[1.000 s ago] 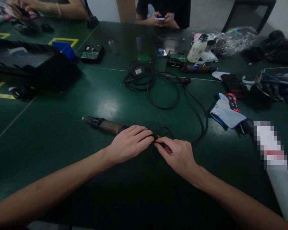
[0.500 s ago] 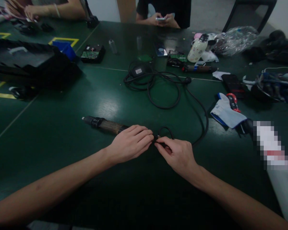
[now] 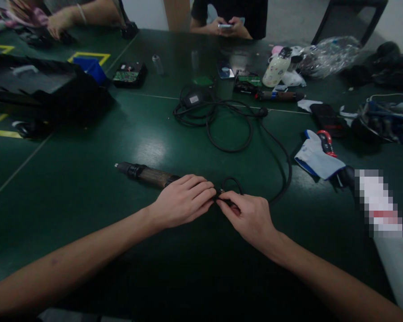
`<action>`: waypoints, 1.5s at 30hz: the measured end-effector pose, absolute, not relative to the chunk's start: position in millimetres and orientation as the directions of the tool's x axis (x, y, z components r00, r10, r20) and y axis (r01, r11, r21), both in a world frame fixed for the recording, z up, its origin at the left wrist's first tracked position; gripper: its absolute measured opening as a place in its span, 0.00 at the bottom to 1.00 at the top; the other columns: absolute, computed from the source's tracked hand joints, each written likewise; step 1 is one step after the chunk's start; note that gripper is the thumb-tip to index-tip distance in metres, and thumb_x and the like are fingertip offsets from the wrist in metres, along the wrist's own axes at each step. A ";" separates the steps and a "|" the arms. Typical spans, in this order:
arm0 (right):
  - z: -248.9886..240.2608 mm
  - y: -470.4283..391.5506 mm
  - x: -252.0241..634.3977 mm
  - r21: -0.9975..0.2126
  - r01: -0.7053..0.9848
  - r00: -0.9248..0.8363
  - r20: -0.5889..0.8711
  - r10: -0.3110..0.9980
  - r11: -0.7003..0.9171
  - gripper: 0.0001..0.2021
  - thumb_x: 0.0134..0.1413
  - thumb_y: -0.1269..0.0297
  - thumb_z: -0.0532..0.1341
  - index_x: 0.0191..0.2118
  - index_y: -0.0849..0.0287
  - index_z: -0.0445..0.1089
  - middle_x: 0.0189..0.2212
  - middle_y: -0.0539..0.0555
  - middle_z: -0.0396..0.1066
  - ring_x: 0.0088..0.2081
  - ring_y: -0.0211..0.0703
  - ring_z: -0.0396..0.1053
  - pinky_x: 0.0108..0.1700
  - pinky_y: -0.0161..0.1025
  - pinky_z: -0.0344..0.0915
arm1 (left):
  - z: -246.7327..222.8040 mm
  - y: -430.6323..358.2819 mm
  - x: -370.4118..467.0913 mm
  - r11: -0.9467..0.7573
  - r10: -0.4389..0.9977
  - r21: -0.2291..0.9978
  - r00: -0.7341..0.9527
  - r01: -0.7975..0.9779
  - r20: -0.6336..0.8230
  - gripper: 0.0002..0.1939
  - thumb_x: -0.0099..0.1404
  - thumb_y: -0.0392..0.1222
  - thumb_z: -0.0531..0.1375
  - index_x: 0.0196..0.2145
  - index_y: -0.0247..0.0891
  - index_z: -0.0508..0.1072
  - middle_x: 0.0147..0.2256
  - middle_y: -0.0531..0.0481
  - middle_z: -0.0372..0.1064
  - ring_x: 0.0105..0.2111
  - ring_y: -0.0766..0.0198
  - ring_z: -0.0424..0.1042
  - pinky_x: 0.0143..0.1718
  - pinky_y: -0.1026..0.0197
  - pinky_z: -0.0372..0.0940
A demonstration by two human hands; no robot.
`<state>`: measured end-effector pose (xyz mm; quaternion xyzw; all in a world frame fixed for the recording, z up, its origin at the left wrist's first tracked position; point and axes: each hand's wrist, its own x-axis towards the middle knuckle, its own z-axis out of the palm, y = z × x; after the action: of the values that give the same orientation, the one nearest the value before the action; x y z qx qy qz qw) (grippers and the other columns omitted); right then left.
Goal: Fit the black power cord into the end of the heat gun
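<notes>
- Your left hand (image 3: 184,199) was closed over the screwdriver (image 3: 154,176), which stuck out left of that grip.
- Your right hand (image 3: 250,214) pinched the cord (image 3: 290,167) just beside it.
- Your 2 hands hadn't shifted, keeping the screwdriver steady.

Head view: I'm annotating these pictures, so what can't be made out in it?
All in the head view:
Screwdriver-like tool: rear part hidden by the left hand.
Right hand: its own fingers hide whatever it may be gripping.
Label on the black box: too small to read.
Pixelated patch: contents masked.
</notes>
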<state>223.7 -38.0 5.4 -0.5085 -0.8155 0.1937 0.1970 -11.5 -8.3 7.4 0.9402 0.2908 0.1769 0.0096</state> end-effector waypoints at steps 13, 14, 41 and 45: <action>6.8 -38.2 223.6 -0.517 0.752 -0.401 0.132 0.907 0.408 0.10 0.68 0.56 0.61 0.45 0.52 0.77 0.29 0.47 0.78 0.25 0.36 0.72 0.31 0.36 0.58 | 8.9 -8.8 -12.9 -0.835 0.544 0.122 0.772 0.537 0.329 0.10 0.74 0.39 0.56 0.51 0.35 0.71 0.54 0.46 0.72 0.55 0.56 0.70 0.57 0.52 0.67; 6.7 -38.2 223.5 -0.516 0.753 -0.402 0.131 0.906 0.408 0.10 0.68 0.56 0.61 0.45 0.53 0.77 0.29 0.47 0.78 0.25 0.36 0.72 0.31 0.36 0.58 | 8.6 -8.8 -13.1 -0.835 0.544 0.124 0.773 0.536 0.327 0.10 0.74 0.39 0.56 0.51 0.35 0.71 0.54 0.46 0.72 0.55 0.56 0.70 0.57 0.52 0.67; 7.2 -37.7 223.9 -0.507 0.757 -0.409 0.125 0.904 0.412 0.09 0.68 0.57 0.60 0.45 0.53 0.77 0.29 0.48 0.79 0.26 0.37 0.73 0.31 0.36 0.59 | 9.2 -9.2 -10.6 -0.826 0.556 0.115 0.767 0.551 0.321 0.10 0.73 0.40 0.56 0.50 0.36 0.71 0.52 0.44 0.73 0.53 0.56 0.71 0.56 0.52 0.68; 7.5 -37.8 223.6 -0.508 0.756 -0.414 0.118 0.902 0.413 0.10 0.69 0.57 0.60 0.45 0.53 0.77 0.30 0.48 0.79 0.26 0.37 0.73 0.32 0.36 0.59 | 8.3 -9.8 -11.3 -0.824 0.560 0.115 0.769 0.554 0.309 0.12 0.71 0.39 0.57 0.50 0.36 0.71 0.53 0.44 0.72 0.54 0.54 0.70 0.57 0.51 0.67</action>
<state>223.6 -37.8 7.5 -0.5063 -0.8187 0.1923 0.1909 -11.3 -9.8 8.3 0.9404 0.2961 0.1670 0.0085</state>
